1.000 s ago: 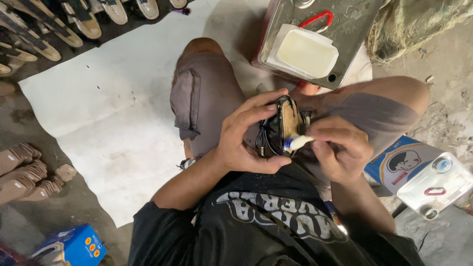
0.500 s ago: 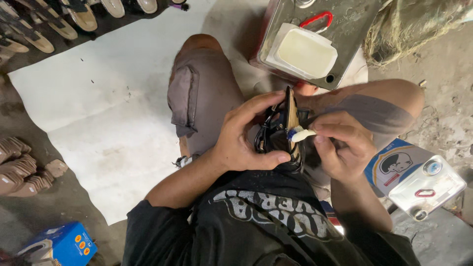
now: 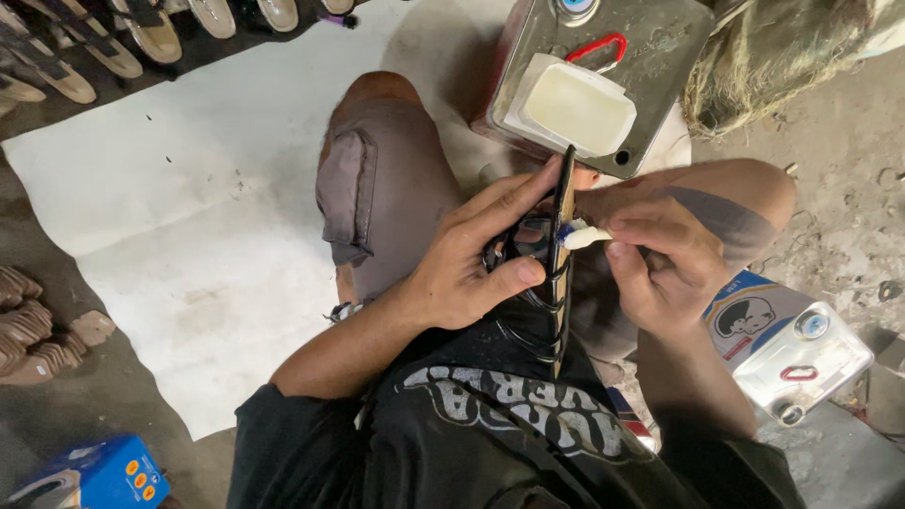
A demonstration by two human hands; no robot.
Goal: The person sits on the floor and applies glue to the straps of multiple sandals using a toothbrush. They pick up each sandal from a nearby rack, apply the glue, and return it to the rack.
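My left hand (image 3: 476,259) grips a black strappy sandal (image 3: 556,283), held on edge over my lap so its thin sole faces up. Black straps curl out on the left side under my fingers. My right hand (image 3: 665,259) pinches a small brush with a white, glue-laden tip (image 3: 583,236) and presses it against the sandal's sole edge. Just beyond my hands stands a metal can (image 3: 660,57) with a red ring handle, and a white tub of pale glue (image 3: 577,106) sits on top of it.
A white sheet (image 3: 189,207) covers the floor to the left. Several sandals (image 3: 123,38) line the top left; stacked soles (image 3: 28,330) lie at the left edge. A second tin (image 3: 801,363) sits at right, a blue box (image 3: 104,476) at bottom left, a straw-like bundle (image 3: 782,57) at top right.
The sandal has been turned from showing its tan insole to standing on edge. The brush stays against it, now at the sole's edge.
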